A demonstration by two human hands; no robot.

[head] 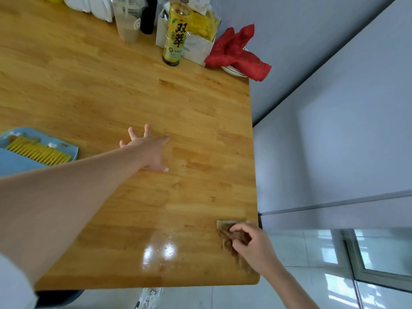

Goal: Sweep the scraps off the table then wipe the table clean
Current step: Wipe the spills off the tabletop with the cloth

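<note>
Head view: wiping the lower-right corner of the table point(111, 90) with a cloth

My right hand point(254, 246) has its fingers curled over the brown cloth point(225, 230), pressed onto the wood just beside the right edge; my left hand point(149, 150) lies spread flat, fingers straight, mid-frame, holding nothing. Scraps look already gathered in the blue dustpan point(73, 152) with the yellow brush point(38, 152) at the left edge. Best, I judge: keep the cloth flat, work overlapping strokes away from the corner, cover the wet glare patch at lower centre. Bottle point(176, 34), cup point(127, 21) and red cloth point(238, 52) crowd the top. Much of my cloth sits under the fingers; dustpan cut off; small specks in the glare unclear
</note>
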